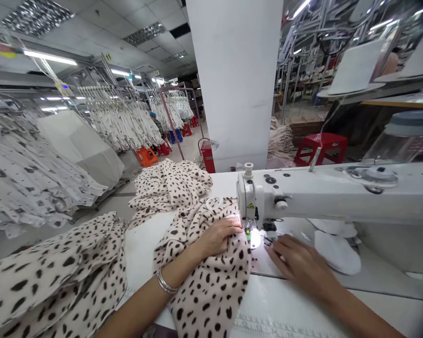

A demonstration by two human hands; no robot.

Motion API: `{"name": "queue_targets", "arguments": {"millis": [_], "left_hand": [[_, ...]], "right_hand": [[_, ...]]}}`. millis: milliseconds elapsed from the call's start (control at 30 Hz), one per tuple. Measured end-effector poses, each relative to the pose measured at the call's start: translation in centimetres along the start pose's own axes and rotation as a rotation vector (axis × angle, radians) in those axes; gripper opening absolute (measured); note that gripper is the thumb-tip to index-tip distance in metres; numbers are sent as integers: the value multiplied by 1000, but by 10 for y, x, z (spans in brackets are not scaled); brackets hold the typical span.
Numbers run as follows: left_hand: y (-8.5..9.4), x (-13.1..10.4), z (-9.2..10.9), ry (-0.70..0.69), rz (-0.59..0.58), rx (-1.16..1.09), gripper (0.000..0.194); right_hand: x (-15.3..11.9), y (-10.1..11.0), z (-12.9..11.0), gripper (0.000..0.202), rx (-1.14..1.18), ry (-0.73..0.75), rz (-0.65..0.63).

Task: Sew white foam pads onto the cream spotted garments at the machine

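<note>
Cream fabric with dark brown spots (211, 291) lies on the sewing machine's white bed, gathered on the left and draping over the front edge. My left hand (220, 236) grips this fabric just left of the needle area, fingers bent onto it near the presser foot (248, 233). A silver bangle circles that wrist. My right hand (298, 260) is right of the needle, low over the bed, fingers stretched leftward with nothing visible in them. Dark scraps lie by its fingertips. The sewing machine (324, 197) has its lamp lit on the stitching spot.
More spotted fabric is piled behind (172, 185) and at the left (56, 272). White round pieces (338, 251) lie under the machine arm. A pillar (234, 80) rises behind the table. Garments hang on racks (116, 117); a red stool (320, 145) stands beyond.
</note>
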State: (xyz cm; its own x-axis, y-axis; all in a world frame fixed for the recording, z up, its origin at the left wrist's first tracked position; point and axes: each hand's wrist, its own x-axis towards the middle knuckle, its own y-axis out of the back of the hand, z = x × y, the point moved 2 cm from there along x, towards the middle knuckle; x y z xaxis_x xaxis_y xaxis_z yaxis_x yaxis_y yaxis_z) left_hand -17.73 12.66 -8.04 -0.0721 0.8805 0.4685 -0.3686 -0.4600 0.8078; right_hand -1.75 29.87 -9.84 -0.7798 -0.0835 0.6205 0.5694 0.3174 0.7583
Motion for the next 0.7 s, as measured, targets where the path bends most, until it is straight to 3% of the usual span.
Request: {"name": "queue_targets", "arguments": {"millis": [100, 200, 333, 433, 500, 533, 633, 700], "left_hand": [[2, -9, 10, 48, 5, 34, 42], [-2, -28, 34, 113, 36, 65, 44], [-12, -59, 84, 261, 101, 86, 49], [2, -63, 101, 429, 131, 53, 36], [29, -53, 90, 651, 138, 115, 30], [44, -47, 80, 758, 76, 210, 33], [83, -26, 39, 844, -63, 245, 51], [92, -16, 16, 875, -242, 204, 56]], "right_hand": [[2, 4, 23, 30, -122, -138, 24], [4, 6, 32, 31, -182, -233, 10], [5, 6, 19, 33, -154, -311, -63], [5, 8, -6, 39, -50, -323, -159], [5, 10, -25, 41, 32, -322, -228], [6, 10, -35, 41, 67, -328, -257], [13, 4, -63, 42, 125, -382, -302], [20, -6, -77, 40, 132, -430, -292]]}}
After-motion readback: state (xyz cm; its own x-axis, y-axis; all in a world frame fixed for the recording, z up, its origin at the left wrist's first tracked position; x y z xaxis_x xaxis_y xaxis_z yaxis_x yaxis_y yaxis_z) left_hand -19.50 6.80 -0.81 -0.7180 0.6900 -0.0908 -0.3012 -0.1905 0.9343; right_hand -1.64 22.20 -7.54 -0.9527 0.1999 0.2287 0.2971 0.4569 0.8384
